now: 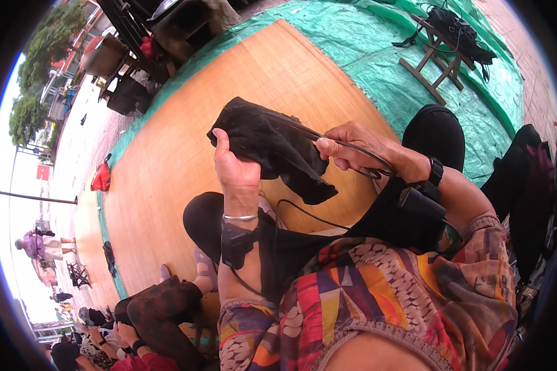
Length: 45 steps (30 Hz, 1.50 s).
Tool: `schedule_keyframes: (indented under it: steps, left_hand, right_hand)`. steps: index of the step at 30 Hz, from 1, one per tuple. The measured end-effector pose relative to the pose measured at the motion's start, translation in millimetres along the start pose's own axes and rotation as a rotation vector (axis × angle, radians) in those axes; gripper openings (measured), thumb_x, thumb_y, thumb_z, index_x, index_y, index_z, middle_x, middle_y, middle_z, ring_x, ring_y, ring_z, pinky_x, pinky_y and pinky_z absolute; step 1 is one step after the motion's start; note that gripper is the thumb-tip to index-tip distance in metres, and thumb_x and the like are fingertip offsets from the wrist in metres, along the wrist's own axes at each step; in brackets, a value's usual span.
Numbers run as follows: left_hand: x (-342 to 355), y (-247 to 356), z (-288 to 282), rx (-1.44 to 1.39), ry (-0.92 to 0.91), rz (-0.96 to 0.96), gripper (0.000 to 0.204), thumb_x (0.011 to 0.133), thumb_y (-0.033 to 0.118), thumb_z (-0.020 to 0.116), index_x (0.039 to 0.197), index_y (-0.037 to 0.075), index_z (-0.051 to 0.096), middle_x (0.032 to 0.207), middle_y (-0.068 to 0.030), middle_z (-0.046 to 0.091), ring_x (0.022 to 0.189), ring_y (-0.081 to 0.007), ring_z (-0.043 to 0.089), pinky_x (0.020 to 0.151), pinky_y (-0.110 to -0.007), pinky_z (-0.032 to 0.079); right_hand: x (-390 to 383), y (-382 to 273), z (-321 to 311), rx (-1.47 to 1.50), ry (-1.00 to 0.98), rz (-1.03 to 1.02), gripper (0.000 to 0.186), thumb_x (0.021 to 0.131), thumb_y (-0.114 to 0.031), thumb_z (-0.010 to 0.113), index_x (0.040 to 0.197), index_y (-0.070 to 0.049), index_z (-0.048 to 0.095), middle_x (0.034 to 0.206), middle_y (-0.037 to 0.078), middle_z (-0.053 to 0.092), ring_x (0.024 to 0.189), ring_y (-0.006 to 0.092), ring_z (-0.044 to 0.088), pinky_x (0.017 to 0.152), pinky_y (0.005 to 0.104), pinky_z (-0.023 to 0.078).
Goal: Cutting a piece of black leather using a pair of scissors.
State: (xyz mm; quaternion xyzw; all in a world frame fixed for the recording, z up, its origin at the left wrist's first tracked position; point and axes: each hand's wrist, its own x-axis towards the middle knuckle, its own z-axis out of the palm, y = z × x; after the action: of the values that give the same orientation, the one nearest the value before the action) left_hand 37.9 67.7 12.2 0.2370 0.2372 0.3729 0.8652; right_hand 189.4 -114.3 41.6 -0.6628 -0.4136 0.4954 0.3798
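A crumpled piece of black cloth (272, 142) hangs in front of me at the middle of the view. My left hand (236, 166) grips its near left edge, thumb on top and the other fingers hidden behind the fabric. To the right, my right hand (354, 147) is closed on a thin dark cord (372, 157), pinched between thumb and fingers. The cord loops back below that hand, and its other end runs along the top of the cloth. Whether it is attached to the fabric, I cannot tell.
A tan wooden board (185, 130) lies beyond my knees, over green tarpaulin (340, 46). At the far right, a wooden stand (436, 59) bears a black bag (455, 31). A red bag (101, 177) lies left. Seated people (161, 315) are close on my lower left.
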Motion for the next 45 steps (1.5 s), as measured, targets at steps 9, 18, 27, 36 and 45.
schedule_keyframes:
  steps: [9, 18, 27, 36, 45]
  left_hand:
    - [-1.1, 2.1, 3.7, -0.004, -0.014, 0.026, 0.043, 0.097, 0.034, 0.038, 0.123, 0.0, 0.048, 0.124, -0.0133, 0.053, 0.114, -0.0302, 0.05, 0.099, -0.045, 0.04]
    - [0.7, 1.0, -2.4, -0.021, -0.032, 0.025, 0.042, 0.097, 0.034, 0.038, 0.121, 0.001, 0.049, 0.122, -0.013, 0.054, 0.112, -0.03, 0.051, 0.098, -0.045, 0.04]
    - [0.8, -0.3, 2.9, -0.047, -0.01, 0.023, 0.041, 0.097, 0.032, 0.038, 0.121, 0.0, 0.049, 0.124, -0.0137, 0.053, 0.114, -0.0304, 0.05, 0.099, -0.046, 0.039]
    - [-1.9, -0.2, 4.4, -0.039, 0.033, 0.035, 0.04, 0.096, 0.032, 0.04, 0.119, 0.001, 0.051, 0.122, -0.0128, 0.054, 0.113, -0.0299, 0.051, 0.099, -0.046, 0.039]
    - [6.0, -2.7, -1.7, -0.056, 0.009, 0.037, 0.041, 0.096, 0.035, 0.04, 0.117, 0.003, 0.052, 0.118, -0.0111, 0.056, 0.108, -0.0299, 0.053, 0.096, -0.046, 0.042]
  right_hand:
    - [-0.7, -6.0, -10.0, 0.195, 0.117, -0.192, 0.052, 0.092, -0.052, 0.042, 0.084, -0.002, 0.058, 0.058, -0.003, 0.046, 0.049, 0.002, 0.04, 0.045, 0.0176, 0.03]
    - [-0.9, 1.1, -1.3, -0.006, -0.034, -0.017, 0.059, 0.087, -0.059, 0.045, 0.079, -0.003, 0.061, 0.055, -0.001, 0.05, 0.048, 0.0063, 0.044, 0.045, 0.0232, 0.035]
    - [-5.8, -9.4, -8.5, 0.23, 0.126, -0.223, 0.05, 0.093, -0.049, 0.042, 0.085, -0.002, 0.058, 0.059, -0.004, 0.046, 0.048, 0.0017, 0.037, 0.044, 0.0171, 0.029]
    - [-3.6, -4.6, 0.1, -0.023, -0.065, 0.053, 0.052, 0.091, -0.053, 0.043, 0.083, -0.004, 0.058, 0.058, -0.004, 0.047, 0.048, 0.0023, 0.04, 0.044, 0.0193, 0.033]
    - [-6.8, -10.2, -7.0, 0.216, 0.117, -0.214, 0.049, 0.092, -0.05, 0.043, 0.085, -0.003, 0.057, 0.06, -0.004, 0.046, 0.047, 0.0009, 0.037, 0.044, 0.0168, 0.031]
